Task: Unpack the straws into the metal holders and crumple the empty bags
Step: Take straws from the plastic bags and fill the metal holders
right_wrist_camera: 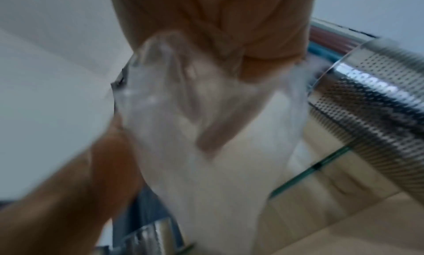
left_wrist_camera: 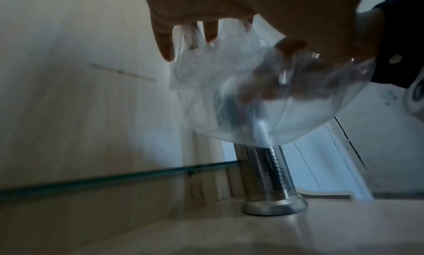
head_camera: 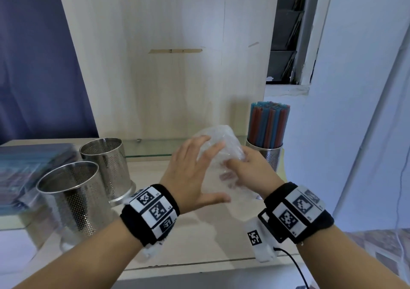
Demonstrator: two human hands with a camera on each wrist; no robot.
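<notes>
At the far left a blurred pack of bagged straws (head_camera: 28,166) lay on the pale wooden counter (head_camera: 199,240). Beside it stood two empty perforated steel cylinder holders, one nearer (head_camera: 71,197), one behind (head_camera: 106,164). In the middle the left hand (head_camera: 190,173) pressed spread, straight fingers against a crumpled clear plastic bag (head_camera: 218,142), held above the counter. The right hand (head_camera: 250,173) curled round its other side. A third perforated holder (head_camera: 269,154), packed with upright red and blue straws (head_camera: 268,124), stood just right.
</notes>
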